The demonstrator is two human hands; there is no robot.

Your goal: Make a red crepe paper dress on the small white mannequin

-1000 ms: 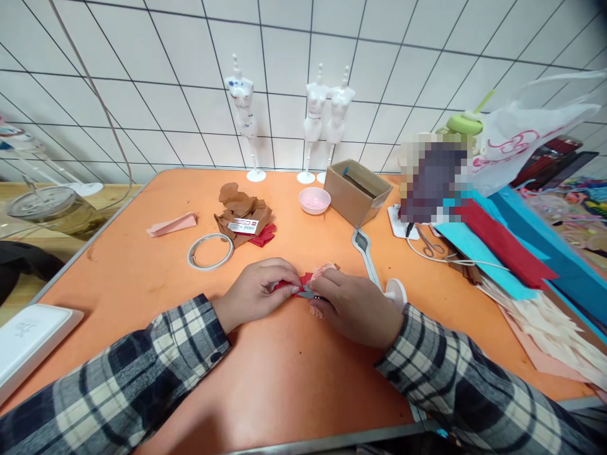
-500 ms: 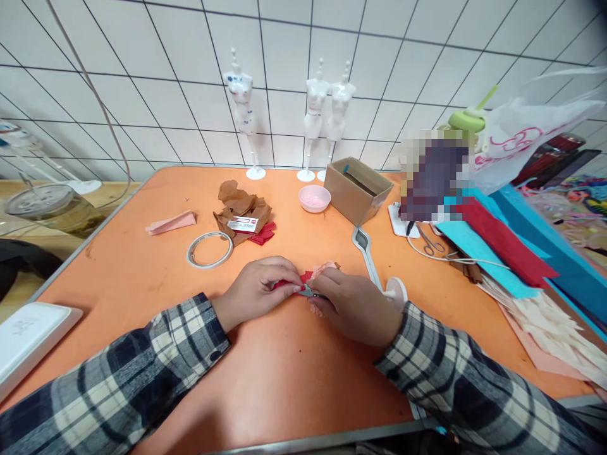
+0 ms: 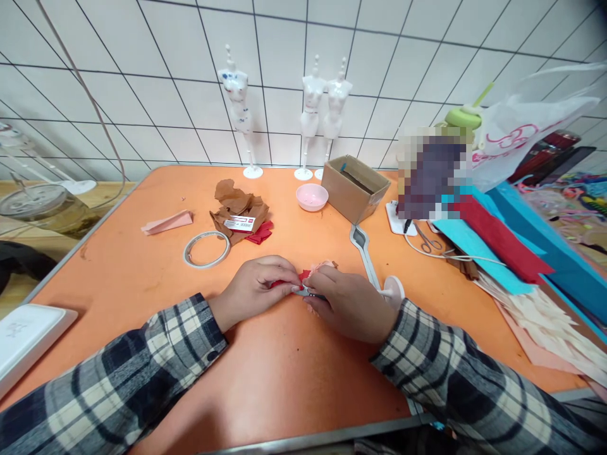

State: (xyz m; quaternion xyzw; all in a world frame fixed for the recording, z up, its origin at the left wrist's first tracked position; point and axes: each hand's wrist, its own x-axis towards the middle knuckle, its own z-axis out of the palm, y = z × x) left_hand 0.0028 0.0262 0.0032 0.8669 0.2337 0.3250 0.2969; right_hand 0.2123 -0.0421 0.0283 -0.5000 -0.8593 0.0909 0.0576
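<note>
My left hand (image 3: 256, 287) is closed on a small red piece of paper or cloth (image 3: 303, 276) at the middle of the orange table (image 3: 142, 272). My right hand (image 3: 348, 300) is closed round small metal scissors or snips (image 3: 303, 292), whose tips touch the red piece. A pale pink scrap (image 3: 325, 265) peeks out above my right fingers. Both sleeves are plaid.
A tape ring (image 3: 206, 248), crumpled brown paper with a red scrap (image 3: 239, 212), a folded pink paper (image 3: 168, 222), a pink bowl (image 3: 312, 196) and a cardboard box (image 3: 355, 188) lie beyond. Three white mannequin stands (image 3: 310, 114) line the wall. Coloured sheets (image 3: 502, 240) pile up at the right.
Both hands stay together on the red piece; the view has tilted slightly, so everything sits a little higher and to the left.
</note>
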